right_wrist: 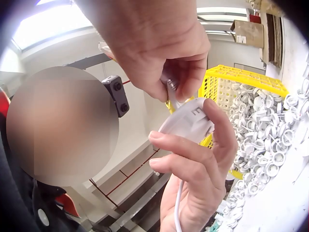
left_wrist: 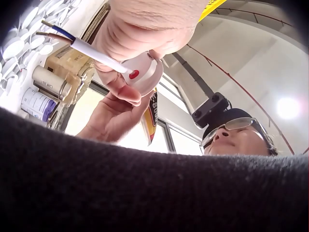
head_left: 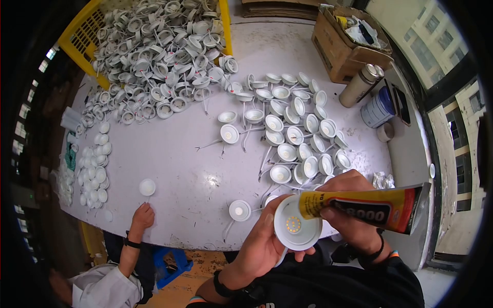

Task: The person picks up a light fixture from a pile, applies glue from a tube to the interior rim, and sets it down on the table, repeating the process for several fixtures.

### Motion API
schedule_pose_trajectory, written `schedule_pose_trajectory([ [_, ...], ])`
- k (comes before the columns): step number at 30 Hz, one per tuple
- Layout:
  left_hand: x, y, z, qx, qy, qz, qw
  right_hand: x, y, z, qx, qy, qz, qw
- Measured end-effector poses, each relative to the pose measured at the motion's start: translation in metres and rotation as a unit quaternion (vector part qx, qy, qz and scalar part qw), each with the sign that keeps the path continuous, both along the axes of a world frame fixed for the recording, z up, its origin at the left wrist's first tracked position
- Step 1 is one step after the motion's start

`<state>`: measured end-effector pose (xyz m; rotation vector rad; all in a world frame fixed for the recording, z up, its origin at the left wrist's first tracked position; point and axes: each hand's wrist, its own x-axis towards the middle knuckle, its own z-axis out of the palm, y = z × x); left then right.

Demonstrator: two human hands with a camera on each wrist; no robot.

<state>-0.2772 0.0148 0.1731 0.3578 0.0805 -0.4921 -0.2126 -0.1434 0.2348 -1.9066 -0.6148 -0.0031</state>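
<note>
The left hand (head_left: 259, 246) holds a round white lamp housing (head_left: 298, 238) by its rim, its face with small yellow LED dots turned up. From its back runs a white cable (left_wrist: 99, 55) with blue and brown wire ends. A yellow and black glue tube (head_left: 370, 208) is gripped in the right hand (head_left: 354, 226), its nozzle end over the housing's upper edge. In the right wrist view the right hand (right_wrist: 149, 53) pinches the tube near its nozzle (right_wrist: 172, 89), close to the housing's rim; whether they touch is unclear.
Many white housings (head_left: 281, 174) with cables lie beyond the hands. A yellow crate (head_left: 228, 31) of white rings stands back left, a cardboard box (head_left: 328, 49), metal flask (head_left: 358, 87) and blue-lidded tub (head_left: 376, 109) at right. Another person's hand (head_left: 143, 215) is near a white disc (head_left: 147, 187).
</note>
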Motion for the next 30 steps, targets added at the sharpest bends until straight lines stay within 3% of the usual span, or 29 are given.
schedule_pose_trajectory([
  [10, 0.000, 0.001, -0.001, 0.000, -0.001, 0.005, 1.000, -0.003, 0.004, 0.004, 0.003, -0.008, -0.026, 1.000],
  [13, 0.000, 0.003, -0.004, -0.021, 0.000, -0.002, 1.000, 0.002, 0.006, 0.016, -0.057, -0.014, -0.044, 0.997],
  [15, 0.000, 0.004, -0.005, -0.006, -0.005, 0.013, 1.000, 0.008, 0.005, 0.028, -0.170, 0.007, 0.034, 0.985],
  [22, 0.001, 0.008, 0.006, 0.082, -0.047, 0.059, 0.994, 0.002, 0.003, 0.028, -0.110, -0.080, -0.045, 0.990],
  [24, 0.000, 0.008, 0.007, 0.118, -0.068, 0.091, 0.987, 0.004, -0.002, 0.037, -0.124, 0.027, 0.030, 0.991],
  [26, -0.001, 0.006, 0.007, 0.124, -0.067, 0.100, 0.985, 0.000, -0.003, 0.032, -0.085, 0.020, 0.012, 0.996],
  [29, 0.000, 0.005, 0.008, 0.130, -0.068, 0.108, 0.983, -0.001, -0.007, 0.033, -0.144, -0.018, 0.062, 0.988],
  [30, 0.001, 0.004, 0.008, 0.130, -0.070, 0.106, 0.983, -0.004, -0.006, 0.036, -0.087, 0.079, 0.047, 0.992],
])
